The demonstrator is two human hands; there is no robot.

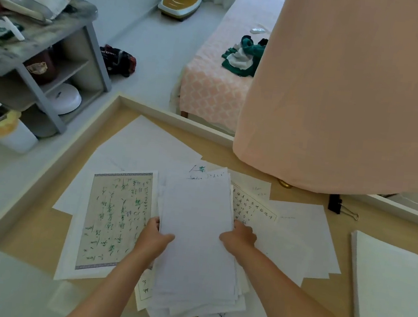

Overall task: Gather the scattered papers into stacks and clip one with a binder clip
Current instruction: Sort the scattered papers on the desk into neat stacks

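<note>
Left hand [153,234] and right hand [239,236] pinch the paper bundle [195,237] at its side edges, fingers clamped on it, centre of desk [42,191]. Bundle edges are ragged — sheets could slide out if lifted unsquared. Binder clip [335,203] sits at 2 o'clock, neat stack [393,291] at 4.

Both bare forearms reached forward from the bottom of the view and came close together at the hands. The left hand [153,235] gripped the left edge of a loose bundle of white paper sheets [196,245], its thumb lying on top. The right hand [239,237] held the opposite edge in the same way, fingers curled and thumb pressed on the top sheet.
</note>
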